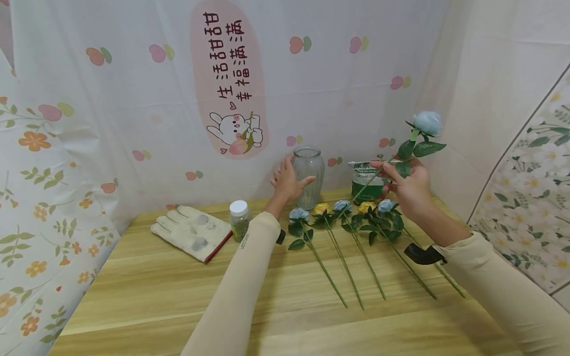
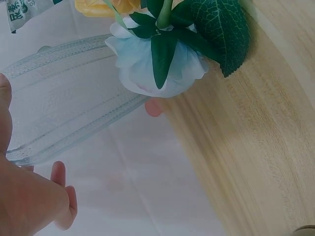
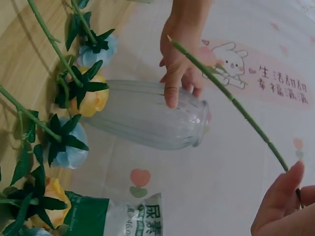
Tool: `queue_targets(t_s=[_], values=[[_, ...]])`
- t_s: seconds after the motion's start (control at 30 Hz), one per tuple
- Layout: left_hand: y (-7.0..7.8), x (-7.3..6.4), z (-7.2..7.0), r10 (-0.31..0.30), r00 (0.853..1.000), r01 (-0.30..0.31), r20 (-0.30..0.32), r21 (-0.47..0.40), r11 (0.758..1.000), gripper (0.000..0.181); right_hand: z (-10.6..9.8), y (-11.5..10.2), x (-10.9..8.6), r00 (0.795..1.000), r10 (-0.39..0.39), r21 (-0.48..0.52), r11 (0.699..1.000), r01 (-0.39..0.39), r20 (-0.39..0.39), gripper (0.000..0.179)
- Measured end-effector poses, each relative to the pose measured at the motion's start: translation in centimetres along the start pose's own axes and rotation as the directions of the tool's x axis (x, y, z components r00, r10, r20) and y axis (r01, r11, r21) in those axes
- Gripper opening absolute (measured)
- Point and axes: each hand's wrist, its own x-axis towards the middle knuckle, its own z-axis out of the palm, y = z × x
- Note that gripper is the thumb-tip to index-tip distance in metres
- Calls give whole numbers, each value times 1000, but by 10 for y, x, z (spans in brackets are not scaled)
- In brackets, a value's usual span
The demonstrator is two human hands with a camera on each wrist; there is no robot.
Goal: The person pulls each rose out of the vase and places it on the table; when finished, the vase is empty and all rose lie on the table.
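A pale blue rose [image 1: 427, 122] is up in my right hand [image 1: 411, 185], its bloom high and its green stem [image 3: 236, 103] slanting down to the left. Thumb and fingertips pinch the stem just below the leaves. At the back of the table stands an upright clear glass vase [image 1: 316, 168]. My left hand [image 1: 289, 185] is at the vase's left side, thumb across the front, the other fingers spread loosely beside the rim. Several blue and yellow roses [image 1: 321, 210] lie in a row before the vase, stems toward me.
A green and white bag [image 1: 367, 194] stands at the back right, behind the roses. Left of the vase are a small jar [image 1: 240, 225] with a white cap and a pale work glove [image 1: 189, 232]. A printed curtain [image 1: 347, 99] hangs behind the wooden table [image 1: 178, 301].
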Motion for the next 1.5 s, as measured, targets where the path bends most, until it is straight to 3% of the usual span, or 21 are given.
queue_targets(t_s=[0.23, 0.53, 0.73, 0.87, 0.93, 1.37, 1.5], values=[[0, -1, -1, 3, 1000, -3, -4, -1, 1000, 94, -16, 3, -2, 993, 103, 57, 993, -106, 63, 23], [-3, 2, 0, -4, 1000, 4, 8, -1, 1000, 95, -56, 10, -3, 955, 290, -76, 956, -285, 69, 27], [-1, 0, 0, 2, 1000, -2, 5, 11, 1000, 94, -91, 14, -3, 909, 400, -207, 905, -371, 119, 25], [-1, 0, 0, 1, 1000, -2, 3, 14, 1000, 94, -112, 14, -1, 879, 457, -353, 851, -388, 136, 20], [-1, 1, 0, 0, 1000, 0, 3, 13, 1000, 94, -121, 13, 1, 866, 483, -419, 819, -393, 132, 27], [-3, 2, 0, 12, 1000, -12, 12, 20, 1000, 95, -161, 15, 10, 818, 564, -567, 711, -416, 108, 20], [-4, 2, 1, 14, 1000, -14, 8, 19, 1000, 94, -174, 19, 9, 795, 599, -620, 661, -423, 97, 46]])
